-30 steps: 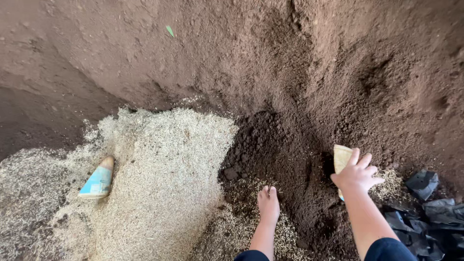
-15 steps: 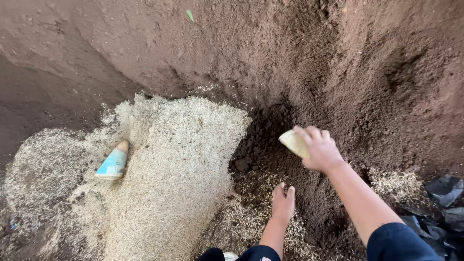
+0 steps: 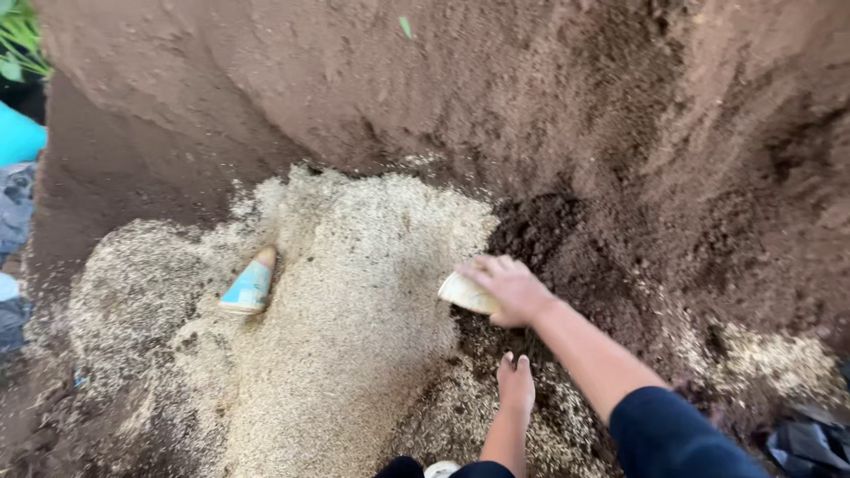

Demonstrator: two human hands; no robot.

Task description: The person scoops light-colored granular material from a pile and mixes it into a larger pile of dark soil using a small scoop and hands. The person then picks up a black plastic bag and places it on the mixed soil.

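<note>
Since the earlier frame your right hand [image 3: 512,289] has swung left, gripping the pale scoop [image 3: 467,293] at the husk pile's [image 3: 354,292] edge. Light, rigid; hold its rear. Left hand [image 3: 516,383] presses flat on dark soil [image 3: 540,232].

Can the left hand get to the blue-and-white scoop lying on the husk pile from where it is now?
Probably yes. The left hand rests empty on the mix, and only loose husk pile lies between it and the blue-and-white scoop. The right hand, gripping a pale scoop, sits off that path.
</note>
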